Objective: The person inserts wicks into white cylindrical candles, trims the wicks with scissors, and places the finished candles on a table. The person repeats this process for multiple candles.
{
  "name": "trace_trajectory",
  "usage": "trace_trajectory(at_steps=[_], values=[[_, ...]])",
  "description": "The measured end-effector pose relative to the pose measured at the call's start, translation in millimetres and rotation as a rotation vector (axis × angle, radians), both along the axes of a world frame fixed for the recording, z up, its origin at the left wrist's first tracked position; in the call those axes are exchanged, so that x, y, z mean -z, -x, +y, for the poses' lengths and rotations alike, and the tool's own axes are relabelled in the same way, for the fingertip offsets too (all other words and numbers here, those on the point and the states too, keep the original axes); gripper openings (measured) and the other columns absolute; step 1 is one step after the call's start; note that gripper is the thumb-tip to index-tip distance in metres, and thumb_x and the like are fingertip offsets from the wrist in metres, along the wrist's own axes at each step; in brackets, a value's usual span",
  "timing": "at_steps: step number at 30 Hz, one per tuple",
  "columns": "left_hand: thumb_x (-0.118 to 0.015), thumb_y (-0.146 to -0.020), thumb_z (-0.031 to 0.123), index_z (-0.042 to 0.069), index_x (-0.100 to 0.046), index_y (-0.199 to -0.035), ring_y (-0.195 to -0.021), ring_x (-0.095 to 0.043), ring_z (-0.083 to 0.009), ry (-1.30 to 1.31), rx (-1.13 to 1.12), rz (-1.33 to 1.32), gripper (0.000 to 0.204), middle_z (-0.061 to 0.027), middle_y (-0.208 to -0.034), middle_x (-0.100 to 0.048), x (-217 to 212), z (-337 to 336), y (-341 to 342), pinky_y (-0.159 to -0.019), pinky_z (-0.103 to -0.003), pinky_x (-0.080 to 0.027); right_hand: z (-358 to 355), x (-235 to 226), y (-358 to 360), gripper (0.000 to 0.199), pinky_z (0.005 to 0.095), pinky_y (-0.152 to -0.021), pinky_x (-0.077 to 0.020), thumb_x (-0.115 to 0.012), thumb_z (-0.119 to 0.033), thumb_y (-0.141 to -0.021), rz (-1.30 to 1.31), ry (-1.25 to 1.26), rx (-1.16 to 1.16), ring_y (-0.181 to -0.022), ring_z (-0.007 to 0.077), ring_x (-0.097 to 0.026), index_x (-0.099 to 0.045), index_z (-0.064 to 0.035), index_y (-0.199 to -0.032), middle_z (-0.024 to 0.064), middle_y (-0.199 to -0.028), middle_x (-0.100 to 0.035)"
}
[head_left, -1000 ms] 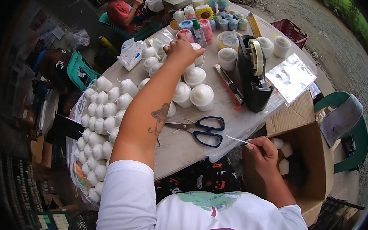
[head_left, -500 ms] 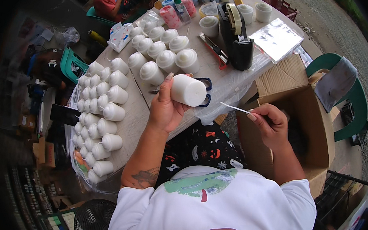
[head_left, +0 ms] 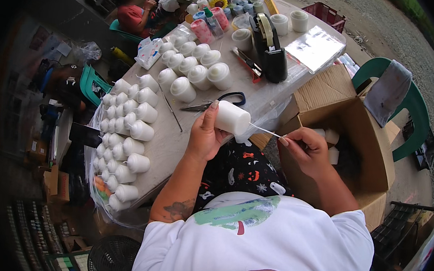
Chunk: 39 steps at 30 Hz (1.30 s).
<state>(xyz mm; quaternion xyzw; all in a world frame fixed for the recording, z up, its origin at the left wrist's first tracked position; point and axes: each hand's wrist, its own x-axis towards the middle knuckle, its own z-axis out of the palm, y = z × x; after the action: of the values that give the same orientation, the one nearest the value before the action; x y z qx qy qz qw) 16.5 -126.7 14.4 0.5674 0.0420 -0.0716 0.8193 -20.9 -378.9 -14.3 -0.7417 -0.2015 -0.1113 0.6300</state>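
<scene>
- An open-air craft workshop, set up as a makeshift candle-making stall beside a gravel road [head_left: 389, 16].
- Rows of white candles [head_left: 125, 138] crowd a plastic-covered work table [head_left: 171, 137].
- A black tape dispenser [head_left: 271, 48], scissors [head_left: 219, 101] and small paint bottles [head_left: 205, 30] stand on it.
- An open cardboard box [head_left: 364, 142] and green plastic chair [head_left: 408, 99] sit alongside.

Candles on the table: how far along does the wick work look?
Done, apparently: many white candles stand in rows on the table. In hand: left hand holds one candle; right hand threads a thin wick. Left: more white pieces in the cardboard box.
</scene>
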Motion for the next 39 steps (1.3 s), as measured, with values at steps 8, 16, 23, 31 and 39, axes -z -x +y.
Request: trace_trajectory(at_steps=[8, 16, 23, 31, 39], values=[[-0.077, -0.073, 0.023, 0.003, -0.055, -0.117, -0.102, -0.058, -0.0282, -0.955, -0.009, -0.563, 0.053, -0.0144, -0.110, -0.058, -28.7, 30.5, -55.9, -0.087, -0.035, -0.048, 4.9, 7.5, -5.0, 0.005, 0.0247, -0.056, -0.0399, -0.069, -0.001, -0.082, 0.063, -0.039, 0.030, -0.062, 0.0105, -0.052, -0.064, -0.0006, -0.082, 0.0033, -0.070, -0.059], [-0.075, -0.071, 0.041, 0.009, -0.059, -0.117, -0.108, -0.054, -0.0287, -1.599, 0.105, -0.835, 0.058, -0.0094, -0.115, -0.060, -15.7, -20.8, -123.0, -0.095, -0.046, -0.028, 1.8, 15.7, -15.4, 0.008, 0.0220, -0.055, -0.0383, -0.070, -0.001, -0.081, 0.109, -0.059, 0.099, -0.062, 0.0086, -0.052, -0.062, -0.0006, -0.079, 0.0030, -0.071, -0.060], [-0.067, -0.082, 0.031, 0.002, -0.061, -0.113, -0.105, -0.059, -0.0322, -1.471, -0.386, -0.545, 0.042, -0.0193, -0.112, -0.062, -62.6, 121.4, -255.5, -0.092, -0.040, -0.046, -8.1, 23.2, -20.7, 0.008, 0.0216, -0.054, -0.0364, -0.069, 0.001, -0.082, 0.193, -0.092, 0.083, -0.060, 0.0081, -0.048, -0.061, -0.0005, -0.079, 0.0021, -0.069, -0.056], [-0.064, -0.070, 0.013, 0.014, -0.039, -0.141, -0.107, -0.058, -0.0249, -0.993, -0.084, 0.319, 0.075, -0.0142, -0.122, -0.056, -21.4, 199.2, -314.1, -0.083, -0.043, -0.048, -3.6, 34.8, -31.5, 0.008, 0.0218, -0.055, -0.0363, -0.067, 0.000, -0.084, 0.223, -0.045, 0.141, -0.062, 0.0075, -0.048, -0.060, 0.0006, -0.080, 0.0021, -0.071, -0.056], [-0.070, -0.076, 0.025, 0.004, -0.048, -0.129, -0.088, -0.065, -0.0223, -0.932, -0.595, -0.062, 0.062, -0.0125, -0.106, -0.062, -26.5, 215.7, -304.3, -0.071, -0.035, -0.054, -4.0, 34.0, -31.6, 0.007, 0.0220, -0.058, -0.0380, -0.068, -0.002, -0.084, 0.204, -0.088, 0.210, -0.065, 0.0077, -0.049, -0.062, 0.0007, -0.081, 0.0022, -0.072, -0.057]])
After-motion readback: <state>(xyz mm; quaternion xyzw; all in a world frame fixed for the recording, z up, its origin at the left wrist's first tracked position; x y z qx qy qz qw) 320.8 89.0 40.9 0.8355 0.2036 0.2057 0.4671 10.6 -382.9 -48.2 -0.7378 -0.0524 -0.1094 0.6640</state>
